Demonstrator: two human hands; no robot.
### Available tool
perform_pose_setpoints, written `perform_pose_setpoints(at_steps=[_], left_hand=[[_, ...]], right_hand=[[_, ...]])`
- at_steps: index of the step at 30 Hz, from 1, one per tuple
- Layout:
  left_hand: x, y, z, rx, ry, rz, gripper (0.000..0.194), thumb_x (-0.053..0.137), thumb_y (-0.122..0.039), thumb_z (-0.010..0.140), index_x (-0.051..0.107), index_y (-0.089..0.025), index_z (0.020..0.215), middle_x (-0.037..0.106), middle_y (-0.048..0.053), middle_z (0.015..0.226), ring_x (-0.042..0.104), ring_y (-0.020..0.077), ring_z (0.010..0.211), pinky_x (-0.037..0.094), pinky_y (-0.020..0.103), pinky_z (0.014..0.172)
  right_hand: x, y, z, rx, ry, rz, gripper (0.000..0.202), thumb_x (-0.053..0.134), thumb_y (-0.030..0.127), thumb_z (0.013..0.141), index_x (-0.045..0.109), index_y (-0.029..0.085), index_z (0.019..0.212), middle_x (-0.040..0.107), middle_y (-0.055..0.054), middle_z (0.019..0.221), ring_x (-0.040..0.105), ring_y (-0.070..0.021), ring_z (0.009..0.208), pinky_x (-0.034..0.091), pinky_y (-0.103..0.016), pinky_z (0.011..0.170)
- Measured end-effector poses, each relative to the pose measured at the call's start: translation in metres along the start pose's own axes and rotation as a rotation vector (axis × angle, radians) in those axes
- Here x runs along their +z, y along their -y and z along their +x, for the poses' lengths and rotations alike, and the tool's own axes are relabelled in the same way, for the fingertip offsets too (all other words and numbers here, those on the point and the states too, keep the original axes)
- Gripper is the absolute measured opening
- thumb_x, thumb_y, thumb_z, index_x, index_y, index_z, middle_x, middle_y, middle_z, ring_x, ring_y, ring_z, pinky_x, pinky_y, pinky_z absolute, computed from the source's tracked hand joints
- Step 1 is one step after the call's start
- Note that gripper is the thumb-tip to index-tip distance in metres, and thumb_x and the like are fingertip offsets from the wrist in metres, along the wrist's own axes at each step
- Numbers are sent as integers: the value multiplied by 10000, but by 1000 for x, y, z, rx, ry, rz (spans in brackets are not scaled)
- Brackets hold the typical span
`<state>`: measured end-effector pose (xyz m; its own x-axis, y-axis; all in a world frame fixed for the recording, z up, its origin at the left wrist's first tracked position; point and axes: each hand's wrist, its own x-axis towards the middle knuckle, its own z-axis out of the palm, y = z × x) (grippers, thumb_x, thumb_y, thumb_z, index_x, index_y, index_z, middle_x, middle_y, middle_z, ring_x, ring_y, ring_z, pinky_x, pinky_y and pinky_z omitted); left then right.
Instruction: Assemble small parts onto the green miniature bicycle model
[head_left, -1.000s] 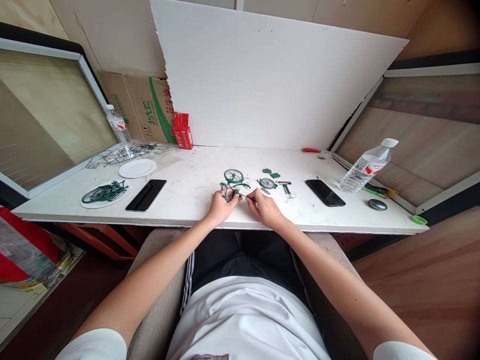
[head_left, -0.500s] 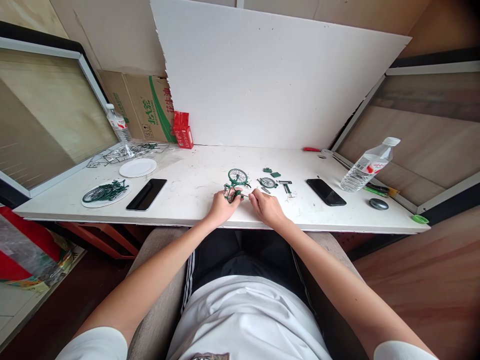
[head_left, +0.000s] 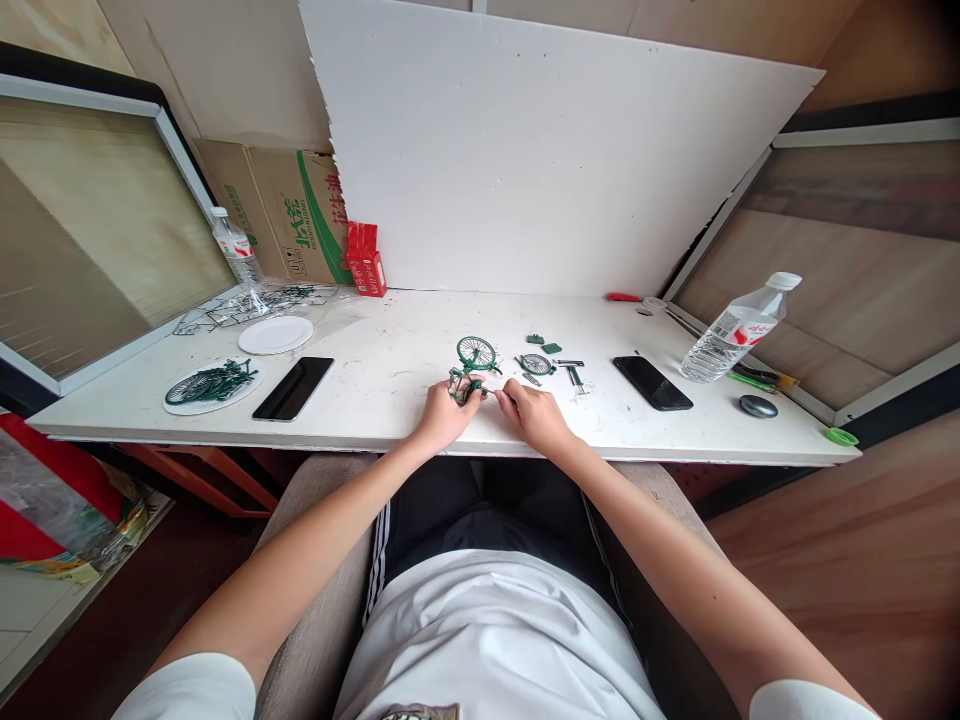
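Note:
Near the front edge of the table, my left hand [head_left: 445, 416] is closed around the near end of a small green model bicycle [head_left: 475, 352], its spoked wheel pointing away from me. My right hand [head_left: 531, 412] is pinched on a thin, dark rod-like piece that reaches toward the model; its kind is too small to make out. Just beyond my right hand lie a loose spoked wheel [head_left: 535, 365], small green blocks [head_left: 551, 349] and a T-shaped green part [head_left: 575, 377].
On the left are a plate of green parts [head_left: 214, 386], a phone [head_left: 294, 388], a white plate [head_left: 275, 335] and part frames [head_left: 247, 308]. A red box [head_left: 366, 262] stands behind. To the right are another phone [head_left: 652, 384], a water bottle [head_left: 739, 330] and a dark mouse-like object [head_left: 757, 407].
My right hand has shifted very slightly to the left, toward the model bicycle. My left hand and the loose parts look the same.

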<state>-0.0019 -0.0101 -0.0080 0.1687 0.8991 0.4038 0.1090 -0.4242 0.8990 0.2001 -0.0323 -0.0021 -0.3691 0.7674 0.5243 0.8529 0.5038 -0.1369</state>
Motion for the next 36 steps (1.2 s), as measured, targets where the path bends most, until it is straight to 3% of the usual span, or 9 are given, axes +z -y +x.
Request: perform_pose_setpoints(at_steps=[5, 11, 15, 24, 36], left_hand=[[-1, -1, -1, 24, -2, 66, 229, 696, -244, 914, 785, -155, 1106, 825, 129, 1071, 785, 260, 1038, 588, 374, 986], [-1, -2, 1, -30, -8, -12, 230, 698, -236, 906, 770, -145, 1105, 829, 119, 1032, 792, 255, 1016, 610, 358, 943], [0, -1, 2, -57, -7, -62, 250, 711, -239, 897, 763, -139, 1120, 829, 114, 1007, 795, 250, 1002, 618, 348, 914], [-1, -4, 1, -59, -4, -28, 221, 685, -208, 903, 761, -134, 1097, 829, 122, 1001, 805, 246, 966, 623, 337, 892], [1, 1, -3, -9, -28, 84, 243, 686, -238, 916, 772, -154, 1128, 824, 136, 1072, 797, 257, 1026, 615, 361, 949]], right_hand=[[-4, 5, 2, 40, 34, -50, 381, 303, 418, 1147, 544, 204, 943, 679, -59, 727, 579, -187, 607, 253, -298, 572], [-8, 6, 1, -5, 37, 132, 268, 390, 420, 1126, 518, 189, 1170, 716, -54, 846, 647, -200, 716, 354, -275, 622], [-5, 3, -1, -52, 8, 179, 203, 393, 374, 1121, 507, 207, 1105, 740, -80, 932, 656, -200, 717, 377, -280, 623], [1, 2, -1, -20, -55, 29, 306, 394, 410, 1129, 565, 212, 971, 694, -44, 719, 578, -178, 569, 303, -291, 575], [3, 0, 0, 2, -15, -87, 420, 328, 445, 1144, 574, 197, 911, 656, -43, 639, 522, -169, 527, 235, -293, 558]])
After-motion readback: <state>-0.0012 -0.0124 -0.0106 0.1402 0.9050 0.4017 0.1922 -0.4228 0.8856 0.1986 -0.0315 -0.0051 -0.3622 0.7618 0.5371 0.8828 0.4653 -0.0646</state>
